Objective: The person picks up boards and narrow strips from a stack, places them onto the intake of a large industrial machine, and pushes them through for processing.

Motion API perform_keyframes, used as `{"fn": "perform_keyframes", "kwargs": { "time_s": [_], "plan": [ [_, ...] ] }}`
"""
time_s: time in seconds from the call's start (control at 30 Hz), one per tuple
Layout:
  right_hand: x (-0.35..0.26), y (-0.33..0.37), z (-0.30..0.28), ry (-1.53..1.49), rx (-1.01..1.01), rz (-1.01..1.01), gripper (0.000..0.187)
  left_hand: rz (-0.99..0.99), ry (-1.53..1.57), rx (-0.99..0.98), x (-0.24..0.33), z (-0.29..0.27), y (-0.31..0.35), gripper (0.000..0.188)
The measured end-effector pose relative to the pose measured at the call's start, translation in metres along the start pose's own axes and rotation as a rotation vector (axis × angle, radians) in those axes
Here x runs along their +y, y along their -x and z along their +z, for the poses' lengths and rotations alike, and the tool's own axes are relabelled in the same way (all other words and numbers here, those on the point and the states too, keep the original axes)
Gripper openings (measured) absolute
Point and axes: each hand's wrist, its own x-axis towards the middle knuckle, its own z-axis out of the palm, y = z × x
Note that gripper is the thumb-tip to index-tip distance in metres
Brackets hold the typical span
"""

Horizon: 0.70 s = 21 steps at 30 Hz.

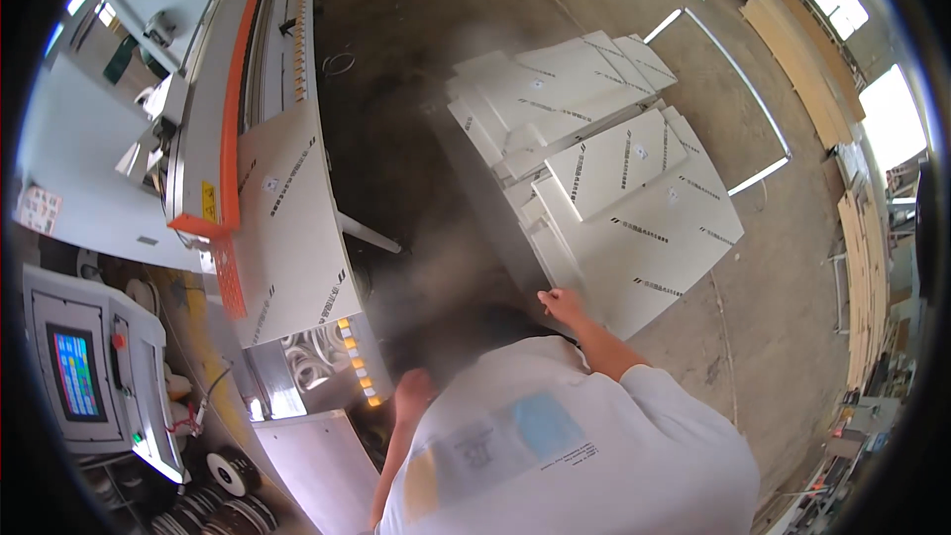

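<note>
My right hand (pixel 563 306) is closed, its fingers curled, beside the near edge of a stack of pale panels (pixel 654 228). Whether it touches that edge I cannot tell, and no object shows in it. Low on the left, my left hand (pixel 414 392) is smeared by motion, so its fingers cannot be made out. It is nearest to the end of a long machine (pixel 203 178) with an orange rail. On the machine's bed lies a pale panel (pixel 287 238) with dark printed marks. A second stack of similar panels (pixel 540 89) lies farther away.
A control box (pixel 89 367) with a lit screen stands at the left. Below it are several reels of strip (pixel 233 473). A white metal frame (pixel 758 104) is beyond the stacks. Brown boards (pixel 807 74) lean along the right side. Yellow-and-white rollers (pixel 359 362) line the machine's near end.
</note>
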Motion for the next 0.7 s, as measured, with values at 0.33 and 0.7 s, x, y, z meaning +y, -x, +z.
{"fn": "perform_keyframes", "kwargs": {
  "time_s": [0.33, 0.7],
  "plan": [
    [-0.062, -0.158, -0.09, 0.216, 0.422, -0.241, 0.033, 0.116, -0.285, -0.143, 0.082, 0.038, -0.076, 0.03],
    [-0.094, -0.366, -0.196, 0.765, 0.031, -0.51, 0.043, -0.371, -0.096, -0.074, 0.142, 0.067, -0.09, 0.03]
  ]
}}
